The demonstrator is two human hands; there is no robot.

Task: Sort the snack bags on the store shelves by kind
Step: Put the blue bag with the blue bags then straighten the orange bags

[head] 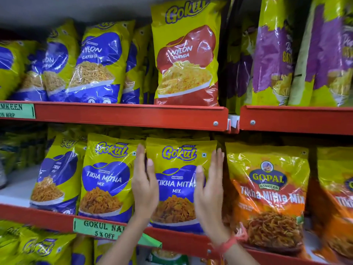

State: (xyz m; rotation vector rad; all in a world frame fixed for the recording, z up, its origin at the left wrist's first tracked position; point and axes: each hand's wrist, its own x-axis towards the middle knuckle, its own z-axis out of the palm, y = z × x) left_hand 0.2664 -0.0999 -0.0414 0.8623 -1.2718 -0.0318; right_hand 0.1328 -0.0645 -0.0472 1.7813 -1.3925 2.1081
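Note:
A yellow and blue Gokul Tikha Mitha Mix bag (176, 180) stands upright on the middle red shelf (183, 243). My left hand (144, 182) lies flat against the bag's left edge and my right hand (209, 188) against its right edge, fingers straight and pointing up. The bag rests on the shelf between both palms. A second bag of the same kind (107, 178) stands just to its left, and an orange Gopal Tikha Mitha Mix bag (269, 194) stands to its right.
On the upper shelf (131, 113) stand blue Nylon Gathiya bags (95, 62), a red Nylon Chevda bag (186, 56) and purple bags (273, 54). Green price labels (99, 228) hang on the shelf edges. More Gokul bags (38, 247) fill the lower shelf.

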